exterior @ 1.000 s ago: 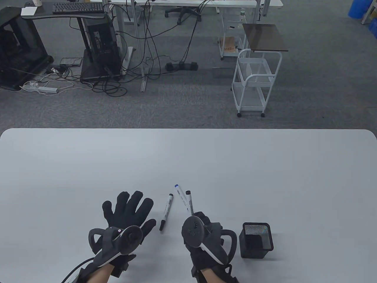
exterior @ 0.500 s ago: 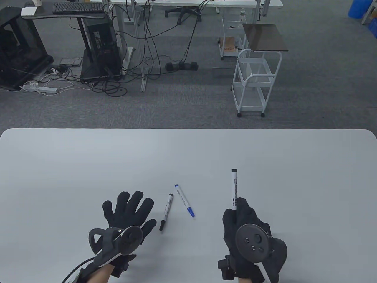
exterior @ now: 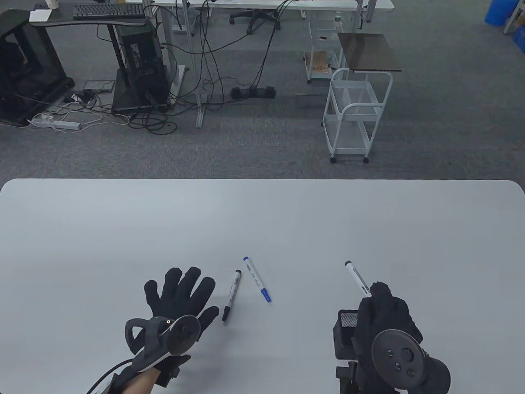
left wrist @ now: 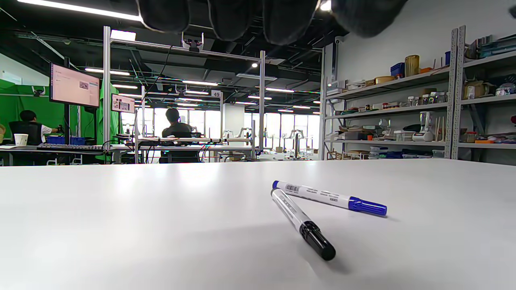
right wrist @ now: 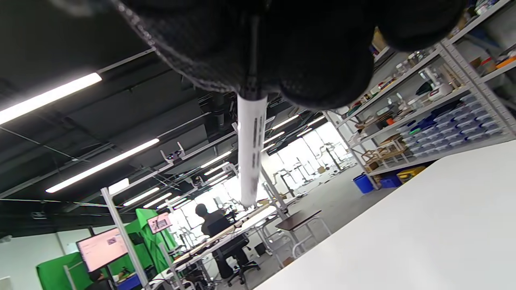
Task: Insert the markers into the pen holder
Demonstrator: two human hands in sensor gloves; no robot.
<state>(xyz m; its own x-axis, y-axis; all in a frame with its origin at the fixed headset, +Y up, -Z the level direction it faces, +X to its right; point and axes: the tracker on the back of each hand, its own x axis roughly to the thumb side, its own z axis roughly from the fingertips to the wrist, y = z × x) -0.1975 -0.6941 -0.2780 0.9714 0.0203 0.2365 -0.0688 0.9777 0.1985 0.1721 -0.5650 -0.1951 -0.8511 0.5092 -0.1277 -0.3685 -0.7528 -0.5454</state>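
Observation:
My right hand (exterior: 379,312) grips a black-capped white marker (exterior: 357,278) by its lower end, held above the black mesh pen holder (exterior: 344,328), which it partly hides. The marker tilts up and away to the left. In the right wrist view its white barrel (right wrist: 250,149) sticks out from my gloved fingers (right wrist: 322,60). A black marker (exterior: 231,294) and a blue marker (exterior: 257,279) lie on the white table (exterior: 262,221) between my hands. They also show in the left wrist view, black (left wrist: 302,223) and blue (left wrist: 328,197). My left hand (exterior: 180,295) rests flat and open on the table, left of the black marker.
The table's far edge (exterior: 262,179) runs across the middle of the table view. Beyond it on the floor stand a white wire cart (exterior: 354,115) and desks with cables.
My right hand carried the black-capped marker from beside the blue marker to the right and back toward me, over the pen holder; the marker now tilts left. My left hand has stayed put.

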